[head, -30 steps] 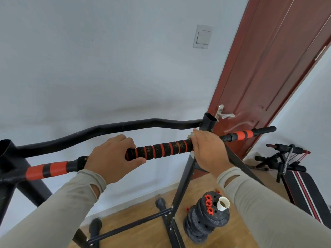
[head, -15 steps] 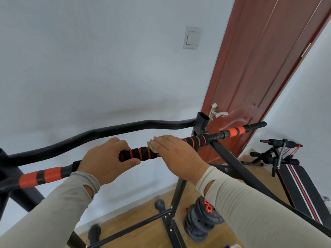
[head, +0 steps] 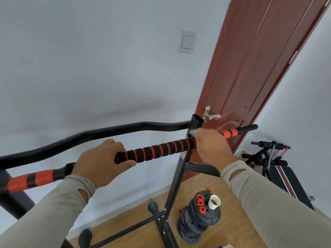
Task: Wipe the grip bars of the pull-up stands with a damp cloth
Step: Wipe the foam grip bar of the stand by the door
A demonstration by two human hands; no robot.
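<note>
A black pull-up stand crosses the view, and its grip bar (head: 157, 149) carries black foam with orange rings. My left hand (head: 102, 162) is wrapped around the bar at the foam's left end. My right hand (head: 211, 146) presses a pale cloth (head: 193, 131) onto the bar at the foam's right end, beside the black upright post (head: 196, 122). Only a small edge of the cloth shows above my fingers. Beyond that hand, the bar's orange-and-black tip (head: 238, 130) sticks out toward the door.
A curved black rear bar (head: 107, 131) runs behind the grip bar. A red-brown door (head: 250, 68) with a metal handle (head: 211, 115) stands right behind. On the wooden floor sit stacked weight plates (head: 198, 221) with a white cup (head: 214, 201) on top; a bench (head: 279, 169) stands at right.
My right hand with the cloth slid left along the foam grip, then back right to the upright post. My left hand kept its hold on the bar.
</note>
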